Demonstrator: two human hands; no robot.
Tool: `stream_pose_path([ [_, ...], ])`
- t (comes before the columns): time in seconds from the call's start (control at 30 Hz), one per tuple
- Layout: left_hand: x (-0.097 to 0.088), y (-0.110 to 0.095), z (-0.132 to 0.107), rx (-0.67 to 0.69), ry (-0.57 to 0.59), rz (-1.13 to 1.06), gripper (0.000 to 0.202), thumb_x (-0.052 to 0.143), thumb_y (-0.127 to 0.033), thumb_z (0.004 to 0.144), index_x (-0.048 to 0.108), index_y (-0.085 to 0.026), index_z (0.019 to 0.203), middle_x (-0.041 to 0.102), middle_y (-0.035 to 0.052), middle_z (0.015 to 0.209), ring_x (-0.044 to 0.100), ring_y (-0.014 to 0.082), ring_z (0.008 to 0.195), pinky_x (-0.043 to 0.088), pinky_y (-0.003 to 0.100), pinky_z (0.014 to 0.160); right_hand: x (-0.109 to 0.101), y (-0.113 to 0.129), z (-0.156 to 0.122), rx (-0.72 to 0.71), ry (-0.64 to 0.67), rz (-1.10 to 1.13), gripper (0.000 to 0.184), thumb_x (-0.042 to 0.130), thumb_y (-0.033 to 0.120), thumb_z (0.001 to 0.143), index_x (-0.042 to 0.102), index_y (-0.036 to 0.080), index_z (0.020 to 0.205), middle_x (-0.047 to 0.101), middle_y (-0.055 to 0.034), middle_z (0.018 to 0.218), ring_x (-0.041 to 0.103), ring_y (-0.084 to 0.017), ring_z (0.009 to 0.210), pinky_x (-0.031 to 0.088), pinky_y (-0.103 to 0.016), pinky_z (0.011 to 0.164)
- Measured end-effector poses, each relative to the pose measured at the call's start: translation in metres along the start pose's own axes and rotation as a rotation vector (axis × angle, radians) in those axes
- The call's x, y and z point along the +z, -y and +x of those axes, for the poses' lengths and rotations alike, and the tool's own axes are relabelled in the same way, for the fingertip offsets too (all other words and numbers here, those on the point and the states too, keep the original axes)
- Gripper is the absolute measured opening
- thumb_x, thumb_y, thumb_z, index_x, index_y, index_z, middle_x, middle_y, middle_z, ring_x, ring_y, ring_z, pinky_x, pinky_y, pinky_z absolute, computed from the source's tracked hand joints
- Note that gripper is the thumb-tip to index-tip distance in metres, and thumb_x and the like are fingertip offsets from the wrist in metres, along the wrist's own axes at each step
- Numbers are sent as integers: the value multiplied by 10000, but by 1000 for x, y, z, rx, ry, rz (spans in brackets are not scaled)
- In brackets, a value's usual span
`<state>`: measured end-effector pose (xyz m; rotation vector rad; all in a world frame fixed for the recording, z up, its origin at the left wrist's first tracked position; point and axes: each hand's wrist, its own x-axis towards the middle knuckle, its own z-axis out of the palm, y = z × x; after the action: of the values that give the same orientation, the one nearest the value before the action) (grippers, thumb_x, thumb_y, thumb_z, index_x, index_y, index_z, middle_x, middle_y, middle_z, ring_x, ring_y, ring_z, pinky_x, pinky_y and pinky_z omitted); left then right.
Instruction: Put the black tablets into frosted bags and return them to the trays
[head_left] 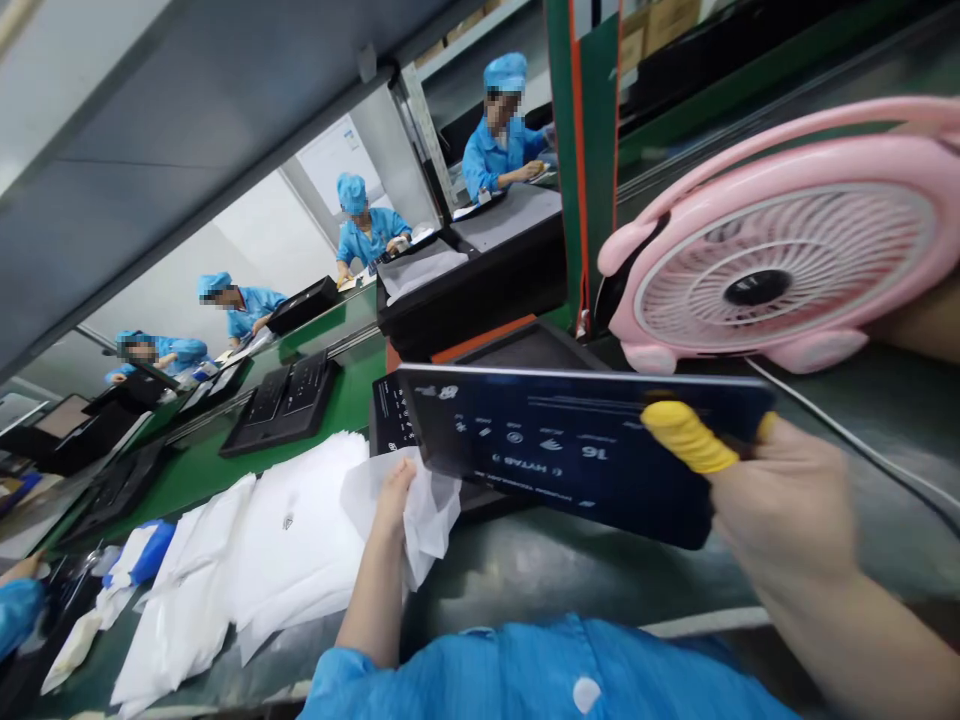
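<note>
My right hand (787, 490), with a yellow finger cot on the thumb, is closed on the right end of a dark tablet (517, 420). The tablet is held tilted above the bench, and white print shows upside down on its face. My left hand (395, 490) is closed on a thin white translucent bag (431, 515) just beyond the tablet's left end. A stack of white bags (300, 530) lies beside my left forearm. Behind the held tablet, a black tray (525, 345) is partly hidden, with another printed dark tablet (391, 412) at its left.
A pink fan (780, 260) stands at the right, its white cable running over the bench. Black trays with tablets (281, 400) sit on the green conveyor (352, 400). Several co-workers in blue work further along. A shelf (187, 120) hangs overhead; a green post (577, 150) rises behind.
</note>
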<state>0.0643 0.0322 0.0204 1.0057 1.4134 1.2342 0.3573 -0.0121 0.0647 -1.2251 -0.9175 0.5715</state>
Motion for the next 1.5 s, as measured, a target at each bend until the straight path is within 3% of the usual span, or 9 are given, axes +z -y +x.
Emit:
stream_pose_path([
  [0.27, -22, -68, -12, 457, -228, -5, 303, 573, -425, 684, 413, -193, 574, 370, -74, 472, 348, 62, 420, 282, 191, 430, 44, -5, -27, -220, 400, 63, 233, 692, 426, 628, 687, 194, 619, 606, 5, 517, 536, -114, 443, 440, -206, 428],
  [0.53, 18, -80, -58, 797, 194, 868, 247, 407, -227, 822, 410, -186, 579, 394, -38, 514, 383, 83, 475, 303, 212, 512, 80, -27, -22, 84, 361, 170, 358, 711, 494, 557, 655, 148, 627, 594, -9, 552, 536, -143, 524, 450, -250, 505],
  [0.73, 37, -77, -35, 746, 443, 858, 256, 351, -242, 847, 387, -183, 600, 389, -43, 535, 388, 78, 497, 306, 200, 518, 109, -46, -9, 242, 113, 391, 378, 699, 483, 555, 610, 139, 686, 587, 2, 593, 501, -127, 549, 444, -270, 562],
  [0.9, 93, -108, -15, 793, 448, 793, 237, 401, -239, 803, 381, -192, 571, 362, -49, 527, 351, 89, 499, 318, 213, 546, 136, -35, -18, 262, 264, 461, 340, 652, 482, 555, 558, 159, 604, 596, -8, 580, 538, -161, 591, 450, -283, 570],
  [1.03, 87, -134, -12, 666, 683, 834, 183, 472, -259, 780, 528, -197, 618, 512, -14, 570, 466, 122, 546, 391, 234, 622, 129, -18, -7, 302, 368, 481, 318, 655, 466, 555, 552, 167, 597, 618, -25, 598, 571, -192, 602, 458, -295, 545],
  [1.17, 52, -178, 13, 721, 369, 778, 322, 716, -323, 568, 645, -185, 851, 643, 45, 824, 574, 189, 751, 443, 252, 671, 113, 9, 24, 317, 470, 389, 342, 702, 450, 548, 618, 155, 698, 652, -37, 702, 603, -216, 688, 467, -287, 569],
  [1.27, 36, -195, 31, 477, 446, 917, 283, 766, -333, 476, 662, -164, 678, 625, 9, 628, 558, 170, 573, 430, 232, 526, 105, 24, 56, 236, 590, 262, 407, 687, 501, 577, 637, 143, 764, 659, -36, 748, 606, -212, 735, 468, -273, 593],
  [1.33, 30, -192, 37, 390, 447, 885, 263, 730, -373, 535, 661, -151, 656, 611, 1, 584, 540, 152, 522, 411, 218, 484, 99, 29, 79, 176, 703, 224, 425, 627, 542, 639, 638, 139, 775, 652, -25, 714, 605, -189, 707, 467, -266, 597],
  [1.5, 11, -157, 41, 481, 73, 573, 391, 719, -452, 535, 653, -131, 748, 628, 10, 633, 550, 152, 566, 425, 218, 510, 76, 36, 134, -186, 1222, -230, 366, 628, 507, 658, 645, 165, 789, 648, -6, 690, 589, -143, 664, 442, -243, 628],
])
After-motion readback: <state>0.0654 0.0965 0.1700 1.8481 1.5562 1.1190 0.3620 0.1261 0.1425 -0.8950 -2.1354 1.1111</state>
